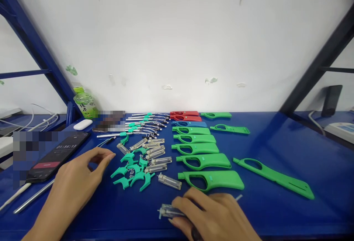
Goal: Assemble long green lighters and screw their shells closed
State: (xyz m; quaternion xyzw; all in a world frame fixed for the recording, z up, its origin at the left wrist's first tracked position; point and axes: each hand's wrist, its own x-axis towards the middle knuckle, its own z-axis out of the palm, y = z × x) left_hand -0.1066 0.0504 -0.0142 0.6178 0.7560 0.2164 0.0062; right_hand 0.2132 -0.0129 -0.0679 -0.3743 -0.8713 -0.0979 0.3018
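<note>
My right hand (210,215) is closed round a clear plastic lighter fuel tank (167,210) near the front edge, its nozzle end pointing left. A thin pale tip (239,198) shows beyond that hand. My left hand (80,178) hovers at the left with thumb and forefinger pinched; anything between them is hidden. Behind this hand runs a metal rod (34,196), with wire ends (110,140) showing past it. Teal triggers (137,177) lie in a loose pile between my hands. Beside them are several more clear tanks (170,182).
A column of green lighter casings (218,180), with blue (193,124) and red ones (185,113) behind, lies mid-table. Open casing halves (290,182) are at right. Wired metal rods (110,135) lie at the back. A phone (61,156), earbud case (83,124) and bottle (85,102) occupy the left.
</note>
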